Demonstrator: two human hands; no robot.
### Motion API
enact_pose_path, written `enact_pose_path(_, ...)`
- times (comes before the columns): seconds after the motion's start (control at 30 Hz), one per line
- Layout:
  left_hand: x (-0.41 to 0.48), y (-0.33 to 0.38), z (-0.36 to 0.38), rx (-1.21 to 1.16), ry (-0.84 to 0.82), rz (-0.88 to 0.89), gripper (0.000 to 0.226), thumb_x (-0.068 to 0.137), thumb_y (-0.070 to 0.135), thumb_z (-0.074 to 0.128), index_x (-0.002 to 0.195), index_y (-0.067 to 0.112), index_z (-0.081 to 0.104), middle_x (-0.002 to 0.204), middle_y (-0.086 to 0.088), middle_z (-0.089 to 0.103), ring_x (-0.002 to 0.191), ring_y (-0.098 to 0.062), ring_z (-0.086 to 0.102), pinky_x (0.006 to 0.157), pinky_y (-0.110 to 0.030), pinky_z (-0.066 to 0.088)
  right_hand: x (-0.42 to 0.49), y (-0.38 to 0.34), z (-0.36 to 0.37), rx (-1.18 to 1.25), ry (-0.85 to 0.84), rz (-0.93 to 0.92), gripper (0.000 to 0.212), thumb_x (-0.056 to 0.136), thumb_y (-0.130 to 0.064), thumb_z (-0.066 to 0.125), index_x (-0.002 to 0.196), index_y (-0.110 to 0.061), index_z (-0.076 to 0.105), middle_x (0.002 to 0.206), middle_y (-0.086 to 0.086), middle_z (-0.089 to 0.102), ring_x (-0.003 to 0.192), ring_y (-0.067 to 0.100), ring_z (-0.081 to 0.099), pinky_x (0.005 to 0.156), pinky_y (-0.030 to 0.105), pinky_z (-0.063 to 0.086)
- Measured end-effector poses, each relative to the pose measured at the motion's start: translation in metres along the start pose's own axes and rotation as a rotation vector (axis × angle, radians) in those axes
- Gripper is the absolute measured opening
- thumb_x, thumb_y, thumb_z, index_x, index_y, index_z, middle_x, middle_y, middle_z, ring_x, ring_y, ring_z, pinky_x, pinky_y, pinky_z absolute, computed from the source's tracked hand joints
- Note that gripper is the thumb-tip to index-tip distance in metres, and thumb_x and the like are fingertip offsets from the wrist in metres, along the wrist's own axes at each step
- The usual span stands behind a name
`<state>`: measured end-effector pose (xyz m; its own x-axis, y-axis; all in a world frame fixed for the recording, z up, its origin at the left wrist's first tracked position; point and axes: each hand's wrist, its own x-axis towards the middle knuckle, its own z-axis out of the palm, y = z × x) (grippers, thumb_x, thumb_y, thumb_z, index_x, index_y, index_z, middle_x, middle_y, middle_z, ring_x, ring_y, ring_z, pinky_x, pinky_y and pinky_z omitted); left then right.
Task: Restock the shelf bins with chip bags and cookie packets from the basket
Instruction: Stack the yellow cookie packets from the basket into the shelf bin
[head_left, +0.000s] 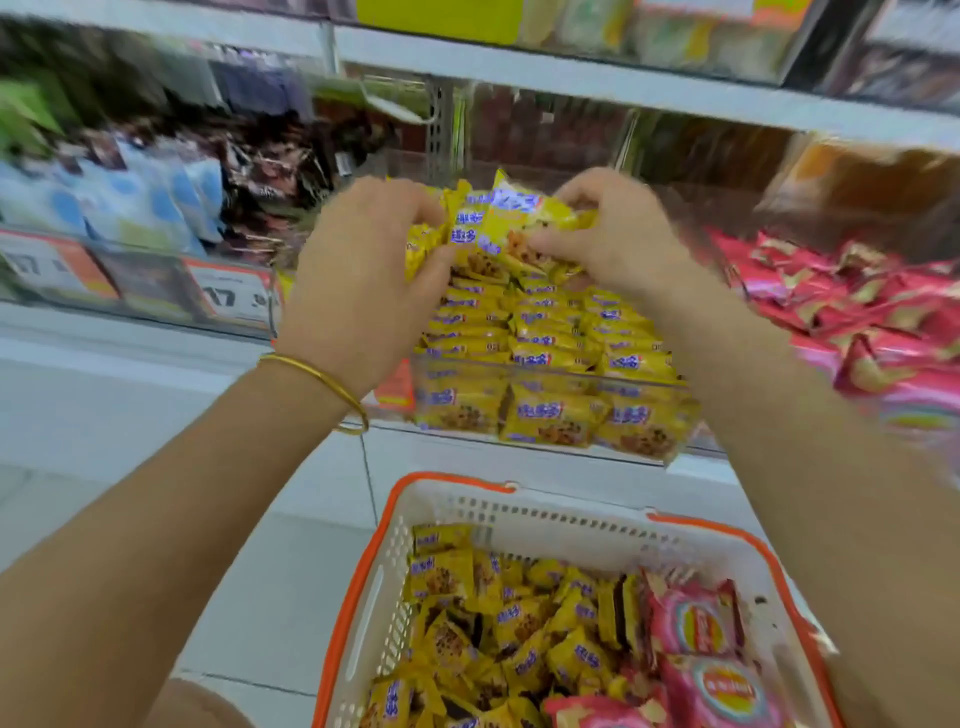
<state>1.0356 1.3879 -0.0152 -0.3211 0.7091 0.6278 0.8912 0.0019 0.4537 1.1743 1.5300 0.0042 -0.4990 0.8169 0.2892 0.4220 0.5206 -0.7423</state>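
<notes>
Clutching a bunch of yellow cookie packets (498, 223), left hand (358, 270) and right hand (618, 239) both clamped on it, centre frame, just above the well-stacked clear bin (519, 365). Far from finished, seemingly: basket (519, 501) at bottom heaped with loose packets (493, 623) and pink chip bags (696, 623).

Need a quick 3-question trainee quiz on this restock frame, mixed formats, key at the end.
1. True or false: the left hand and the right hand both grip the bunch of yellow cookie packets.
2. What lies in the basket? A) loose yellow packets and pink chip bags B) only yellow packets C) only chip bags
3. Fill in: the clear bin below the hands holds ___ packets.
Key: 1 true; 2 A; 3 yellow.
</notes>
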Motion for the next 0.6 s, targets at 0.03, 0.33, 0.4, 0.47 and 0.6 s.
enact_pose_path(0.03, -0.001, -0.006, 0.003, 0.128, -0.041, -0.009, 0.031, 0.085, 0.030, 0.051, 0.107, 0.010, 0.061, 0.106, -0.011, 0.060, 0.103, -0.031, 0.054, 0.088, -0.039, 0.040, 0.016, 0.006, 0.012, -0.072, -0.037, 0.021, 0.037, 0.078, -0.020, 0.077, 0.109, -0.013, 0.058, 0.117, 0.006, 0.053, 0.084, 0.023, 0.062, 0.053, 0.039, 0.057)
enact_pose_path(0.33, -0.013, -0.017, 0.022, 0.390, -0.226, -0.028, 0.042, 0.085, 0.040, 0.039, 0.106, 0.013, 0.063, 0.107, -0.009, 0.062, 0.104, -0.036, 0.054, 0.099, -0.048, 0.034, 0.057, 0.031, 0.066, -0.353, -0.081, -0.108, 0.034, 0.084, -0.022, 0.069, 0.108, -0.013, 0.047, 0.113, 0.007, 0.040, 0.093, 0.029, 0.054, 0.085, 0.043, 0.048)
enact_pose_path(0.4, -0.013, -0.018, 0.023, 0.406, -0.235, -0.006, 0.047, 0.084, 0.044, 0.033, 0.104, 0.014, 0.064, 0.105, -0.007, 0.063, 0.102, -0.035, 0.056, 0.098, -0.049, 0.035, 0.054, 0.032, 0.069, -0.501, -0.120, -0.155, 0.034, 0.087, -0.022, 0.067, 0.112, -0.012, 0.047, 0.119, 0.010, 0.041, 0.092, 0.030, 0.053, 0.081, 0.039, 0.047)
enact_pose_path(0.47, -0.013, -0.018, 0.023, 0.413, -0.258, -0.007, 0.048, 0.084, 0.044, 0.033, 0.105, 0.014, 0.064, 0.106, -0.007, 0.063, 0.103, -0.034, 0.055, 0.099, -0.049, 0.034, 0.052, 0.032, 0.070, -0.533, -0.111, -0.154, 0.033, 0.088, -0.022, 0.065, 0.112, -0.012, 0.046, 0.121, 0.011, 0.040, 0.091, 0.030, 0.053, 0.079, 0.039, 0.047)
enact_pose_path(0.6, -0.014, -0.020, 0.023, 0.383, -0.247, 0.020, 0.043, 0.085, 0.040, 0.038, 0.106, 0.013, 0.064, 0.109, -0.008, 0.062, 0.105, -0.035, 0.054, 0.099, -0.050, 0.034, 0.049, 0.027, 0.069, -0.570, -0.119, -0.118, 0.036, 0.089, -0.027, 0.064, 0.117, -0.014, 0.045, 0.125, 0.011, 0.037, 0.092, 0.032, 0.055, 0.074, 0.038, 0.046)
